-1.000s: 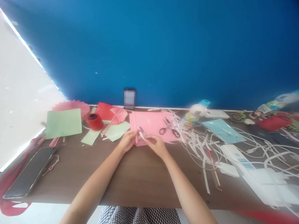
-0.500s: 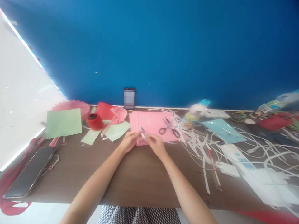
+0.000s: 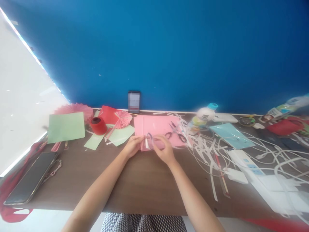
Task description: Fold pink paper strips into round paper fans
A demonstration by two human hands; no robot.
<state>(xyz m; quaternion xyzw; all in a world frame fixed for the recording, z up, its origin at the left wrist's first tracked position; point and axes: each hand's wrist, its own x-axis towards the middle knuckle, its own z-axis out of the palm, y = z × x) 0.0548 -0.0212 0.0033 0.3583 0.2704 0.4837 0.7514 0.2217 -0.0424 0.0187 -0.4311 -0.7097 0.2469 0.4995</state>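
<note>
My left hand (image 3: 134, 146) is closed, its fingertips pinching the left end of a pink paper sheet (image 3: 158, 124) near a folded strip. Beside it my right hand (image 3: 166, 149) curls thumb and fingers around a small, thin ring that looks like a roll of clear tape (image 3: 150, 141). The roll stands tilted over the lower part of the pink paper, a short way from the left fingertips. A short white piece shows between the two hands; whether it is tape or paper I cannot tell. Scissors (image 3: 181, 138) with dark handles lie on the paper's right side.
Left: green paper (image 3: 66, 128), a red spool (image 3: 98, 126), a pink paper fan (image 3: 123, 119) and a large phone (image 3: 31, 178). Right: a bottle (image 3: 202, 116), white paper strips (image 3: 205, 146), tangled cables and a power strip (image 3: 251, 167). A small phone (image 3: 134, 101) leans against the blue wall.
The tape roll has turned to show more of its ring and shifted slightly right. My right hand has moved a little right with fingers more arched. My left hand stays in place.
</note>
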